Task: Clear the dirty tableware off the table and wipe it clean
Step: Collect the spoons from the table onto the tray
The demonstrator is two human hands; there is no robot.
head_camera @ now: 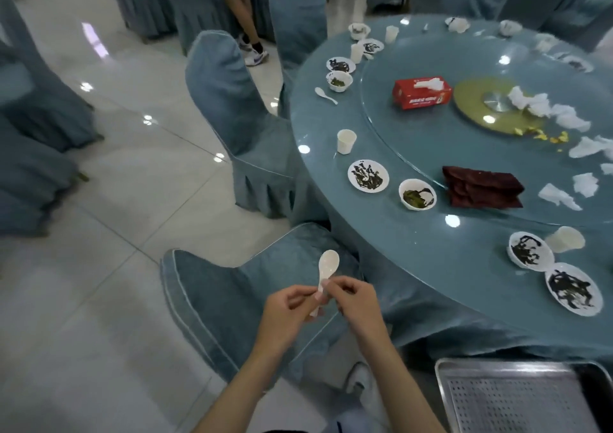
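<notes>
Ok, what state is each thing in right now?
spoon: held in the air by both hands.
left hand: pinching the spoon handle.
right hand: pinching the spoon handle.
near bowl: upright, dirty.
paper cup: upright.
right cup: lying on its side.
tissue box: open, tissue sticking out.

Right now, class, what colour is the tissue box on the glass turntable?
The tissue box is red; the head view shows it best.

spoon [329, 264] handle partly hidden, metal tray [497, 365] cut off by lower edge
</notes>
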